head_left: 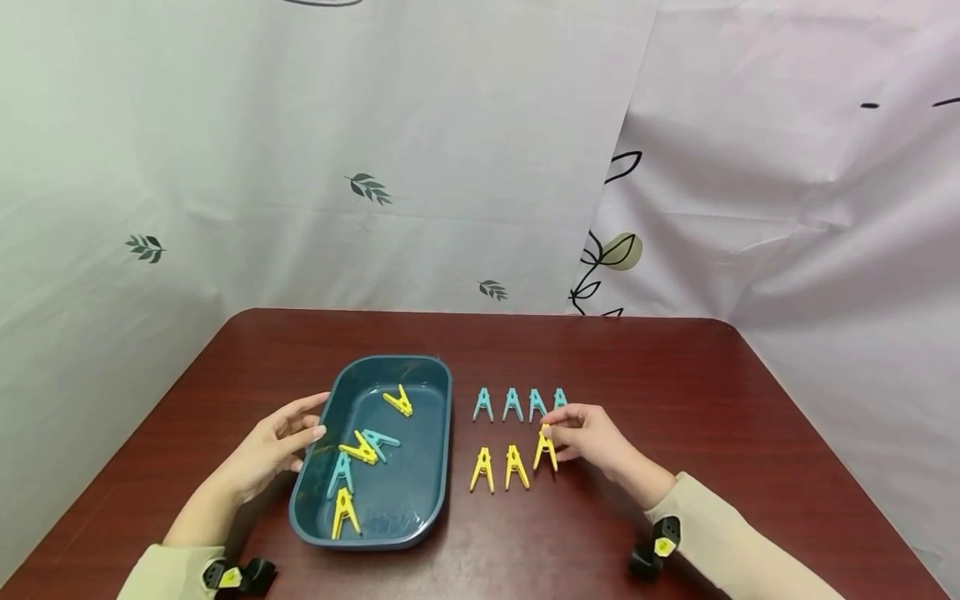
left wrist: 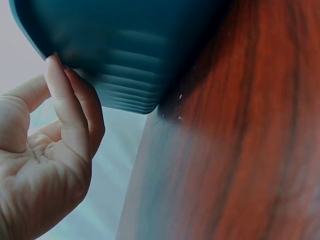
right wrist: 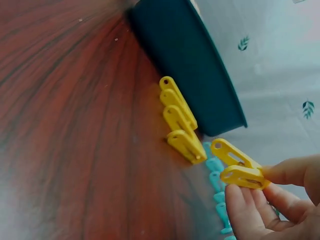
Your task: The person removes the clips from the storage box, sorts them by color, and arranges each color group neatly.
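Note:
My left hand (head_left: 266,450) holds the left rim of a dark blue plastic bin (head_left: 446,433), thumb over the edge and fingers along the outside wall. In the left wrist view, fingertips (left wrist: 54,62) meet the rim. Inside the bin lie three yellow clothespins, one of them (head_left: 345,512) near the front, and two light blue clothespins (head_left: 341,475). Between thumb and fingers, my right hand (head_left: 596,437) pinches a yellow clothespin (right wrist: 242,170) by its closed end, legs pointing toward me. Beside it on the table are two yellow clothespins (head_left: 517,467) in a row.
Behind the yellow row, several light blue clothespins (head_left: 512,404) form another row; the right hand partly covers the rightmost. Everything stands on a dark red wooden table (head_left: 637,358). A pale curtain (head_left: 450,125) with leaf prints hangs past its far edge.

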Available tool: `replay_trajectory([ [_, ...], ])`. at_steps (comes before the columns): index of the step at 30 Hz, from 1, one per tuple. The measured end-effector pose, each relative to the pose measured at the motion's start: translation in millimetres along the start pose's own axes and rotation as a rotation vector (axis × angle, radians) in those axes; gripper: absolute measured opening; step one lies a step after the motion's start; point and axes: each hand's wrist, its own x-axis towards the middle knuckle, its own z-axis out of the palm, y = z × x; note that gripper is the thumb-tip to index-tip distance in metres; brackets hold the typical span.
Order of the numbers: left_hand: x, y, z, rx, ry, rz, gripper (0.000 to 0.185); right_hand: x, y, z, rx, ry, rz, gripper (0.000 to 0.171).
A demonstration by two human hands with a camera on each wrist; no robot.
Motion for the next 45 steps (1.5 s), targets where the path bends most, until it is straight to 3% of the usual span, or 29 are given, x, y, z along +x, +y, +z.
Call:
replay_trajectory([
  [11, -0.3, 3.1, 0.1, 0.036, 0.015, -0.044, 0.062, -4.9, 16.1, 3.9, -0.048, -0.075, 0.059, 0.026],
  [23, -0.2, 7.0, -3.2, 0.049, 0.024, -0.045, 0.062, -3.5, 11.6, 4.3, -0.097, -0.065, 0.048, 0.024],
  [29, -1.5, 7.0, 0.5, 0.030, 0.025, -0.065, 0.062, -6.9, 10.1, 3.0, -0.121, -0.007, 0.057, 0.022],
  [39, 0.9, 6.4, -0.1, 0.014, 0.004, -0.054, 0.063, -7.3, -15.9, 13.4, -0.327, 0.113, -0.144, 0.017],
  [45, 1.0, 4.1, -0.7, 0.002, -0.007, -0.059, 0.063, -6.2, -39.6, 34.2, -0.442, 0.121, -0.294, 0.012],
])
